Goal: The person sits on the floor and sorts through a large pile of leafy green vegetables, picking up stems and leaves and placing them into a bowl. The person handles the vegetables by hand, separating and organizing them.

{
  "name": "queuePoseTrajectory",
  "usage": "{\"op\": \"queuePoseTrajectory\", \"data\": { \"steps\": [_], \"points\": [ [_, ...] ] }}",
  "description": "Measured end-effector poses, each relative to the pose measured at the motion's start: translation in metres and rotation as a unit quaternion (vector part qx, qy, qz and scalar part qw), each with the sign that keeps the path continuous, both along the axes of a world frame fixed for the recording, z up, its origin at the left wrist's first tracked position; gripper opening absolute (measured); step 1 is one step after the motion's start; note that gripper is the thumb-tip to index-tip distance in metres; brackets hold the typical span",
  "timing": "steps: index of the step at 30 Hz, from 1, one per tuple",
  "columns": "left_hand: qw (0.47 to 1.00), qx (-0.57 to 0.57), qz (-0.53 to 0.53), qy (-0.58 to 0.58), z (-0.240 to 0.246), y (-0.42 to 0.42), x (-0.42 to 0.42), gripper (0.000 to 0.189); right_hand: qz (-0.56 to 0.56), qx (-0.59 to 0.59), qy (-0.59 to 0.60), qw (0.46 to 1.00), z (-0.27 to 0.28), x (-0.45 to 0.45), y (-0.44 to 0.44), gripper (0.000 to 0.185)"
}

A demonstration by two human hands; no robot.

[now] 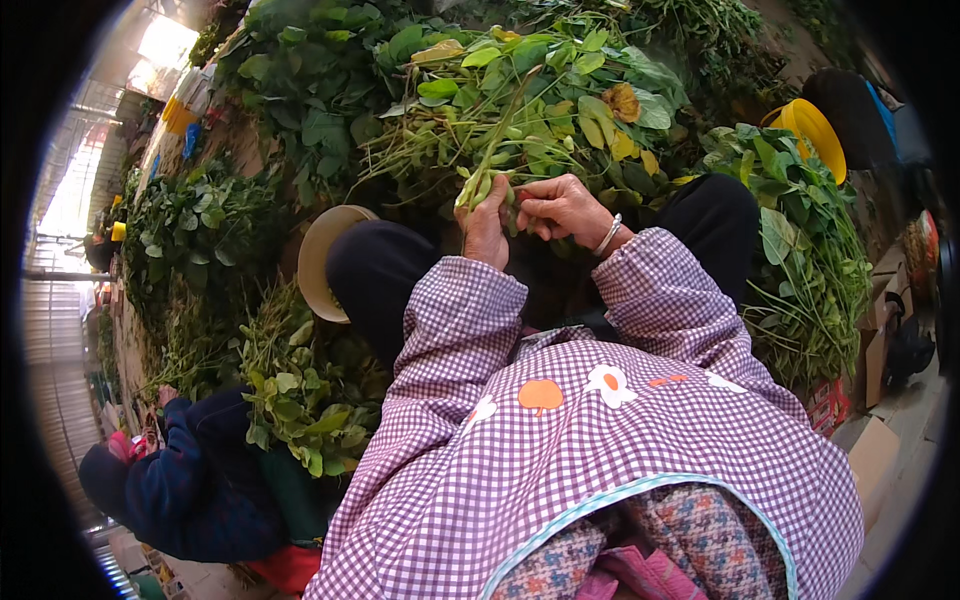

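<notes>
My left hand point(488, 225) is closed around a green stem bearing plump pods point(480, 186), which look like soybean pods; its bare stem end points up and away. Close beside it on the right, my right hand point(559, 212), with a silver bangle at the wrist, has its fingers bent at the pods; whether a pod is between them is hidden. Just beyond both hands lies a heap of cut bean plants point(525, 112) with green and yellowing leaves.
A pale bucket point(319, 262) stands beside my left knee. More plants point(810, 285) are piled at the right, near a yellow bucket point(814, 139) and cardboard point(881, 322). Another person in dark clothes point(202, 480) sits at the lower left, near further leafy heaps point(202, 225).
</notes>
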State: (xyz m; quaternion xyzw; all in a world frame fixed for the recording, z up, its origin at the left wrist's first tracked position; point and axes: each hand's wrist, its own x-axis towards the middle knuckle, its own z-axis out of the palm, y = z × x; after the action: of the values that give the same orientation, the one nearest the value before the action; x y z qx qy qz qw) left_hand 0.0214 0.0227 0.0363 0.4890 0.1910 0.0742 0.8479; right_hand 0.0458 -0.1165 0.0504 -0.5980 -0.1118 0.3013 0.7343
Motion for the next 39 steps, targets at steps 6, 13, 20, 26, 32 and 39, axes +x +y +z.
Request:
{"op": "queuePoseTrajectory", "data": {
  "steps": [6, 13, 20, 26, 32, 39],
  "points": [
    [0.999, 0.021, -0.031, 0.027, 0.002, 0.005, -0.001, 0.01, 0.01, -0.025, 0.009, 1.0, -0.001, 0.003, 0.003, 0.011],
    [0.988, -0.064, -0.133, 0.052, -0.002, 0.023, 0.006, 0.019, -0.021, -0.011, 0.012, 1.0, 0.003, -0.004, 0.006, 0.01],
    [0.986, 0.073, -0.146, 0.034, 0.009, 0.019, 0.004, 0.015, -0.068, -0.098, -0.257, 0.959, -0.012, 0.003, 0.01, 0.01],
    [0.99, 0.03, -0.137, 0.024, 0.003, 0.019, 0.003, 0.014, -0.1, -0.091, -0.246, 0.96, -0.007, 0.001, 0.012, 0.012],
    [0.991, -0.048, -0.122, 0.001, 0.004, 0.018, 0.003, 0.012, -0.123, -0.035, -0.143, 0.982, -0.01, 0.004, 0.012, 0.018],
    [0.995, -0.03, -0.091, 0.023, 0.008, 0.007, 0.005, 0.009, -0.169, -0.034, -0.165, 0.971, -0.01, -0.005, 0.013, 0.024]
  ]
}}
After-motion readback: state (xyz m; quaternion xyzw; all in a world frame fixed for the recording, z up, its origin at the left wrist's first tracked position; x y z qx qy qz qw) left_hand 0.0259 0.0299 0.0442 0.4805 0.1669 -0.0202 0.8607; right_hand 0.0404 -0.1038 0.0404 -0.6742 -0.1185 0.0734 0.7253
